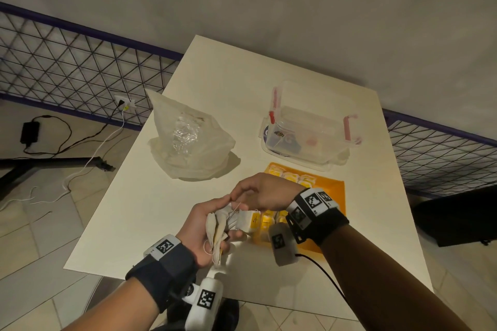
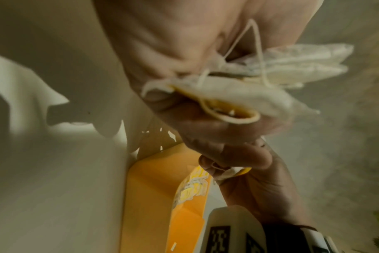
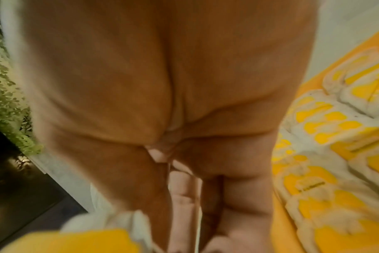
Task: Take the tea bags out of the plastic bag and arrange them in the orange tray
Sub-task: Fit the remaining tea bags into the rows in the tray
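Observation:
My left hand [image 1: 215, 212] is held over the table's near side and grips a bunch of white tea bags [image 1: 218, 234] with strings and yellow tags; the left wrist view shows the bunch [image 2: 238, 92] against the palm. My right hand [image 1: 240, 196] meets it from the right and pinches one tea bag [image 1: 250, 220] by its string and top edge [image 2: 233, 171]. The orange tray [image 1: 329, 192] lies just right of both hands, with several tea bags [image 3: 335, 154] laid in rows. The crumpled plastic bag [image 1: 188, 140] sits at the table's far left.
A clear lidded container [image 1: 309, 126] with red clips stands behind the tray. The white table [image 1: 166, 209] ends close to my forearms. Wire mesh fencing [image 1: 67, 67] and cables [image 1: 80, 158] lie on the floor to the left.

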`<state>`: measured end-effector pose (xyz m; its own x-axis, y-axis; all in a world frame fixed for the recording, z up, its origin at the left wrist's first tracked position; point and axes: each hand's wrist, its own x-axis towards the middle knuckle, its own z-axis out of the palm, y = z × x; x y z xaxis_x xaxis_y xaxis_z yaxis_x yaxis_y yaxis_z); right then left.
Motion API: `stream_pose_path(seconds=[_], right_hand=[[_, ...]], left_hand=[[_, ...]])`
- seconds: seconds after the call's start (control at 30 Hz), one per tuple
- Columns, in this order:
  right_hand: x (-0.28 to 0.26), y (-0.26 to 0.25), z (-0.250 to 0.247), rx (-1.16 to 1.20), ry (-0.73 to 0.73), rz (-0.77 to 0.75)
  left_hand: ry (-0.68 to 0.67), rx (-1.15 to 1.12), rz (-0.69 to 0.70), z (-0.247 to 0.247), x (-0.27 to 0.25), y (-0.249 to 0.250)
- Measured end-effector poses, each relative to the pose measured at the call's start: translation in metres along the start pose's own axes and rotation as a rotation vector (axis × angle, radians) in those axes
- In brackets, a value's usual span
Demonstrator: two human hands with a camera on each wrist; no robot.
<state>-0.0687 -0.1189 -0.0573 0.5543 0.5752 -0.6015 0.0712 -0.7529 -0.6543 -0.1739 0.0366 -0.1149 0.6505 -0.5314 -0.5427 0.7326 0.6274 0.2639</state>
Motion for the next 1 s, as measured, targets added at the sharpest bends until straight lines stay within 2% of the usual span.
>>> stream_pose_path(seconds=[0.27, 0.63, 0.77, 0.9, 1.0], right_hand=[[-0.001, 0.003, -0.004, -0.022, 0.084, 0.026], [0.003, -0.006, 0.002, -0.119, -0.053, 0.027], [0.005, -0.008, 0.000, -0.062, 0.089, 0.057], [-0.003, -0.016, -0.013, 0.043, 0.298, 0.038], [-0.013, -0.029, -0.022, 0.032, 0.388, -0.025]], left_hand=[[-0.011, -0.013, 0.004, -0.007, 0.005, 0.000], [-0.089, -0.038, -0.044, -0.009, 0.005, 0.004], [-0.094, -0.083, -0.043, -0.008, 0.003, 0.006], [-0.003, -0.108, 0.002, -0.006, 0.000, 0.010], [0.080, -0.076, 0.037, -0.004, -0.002, 0.011]])
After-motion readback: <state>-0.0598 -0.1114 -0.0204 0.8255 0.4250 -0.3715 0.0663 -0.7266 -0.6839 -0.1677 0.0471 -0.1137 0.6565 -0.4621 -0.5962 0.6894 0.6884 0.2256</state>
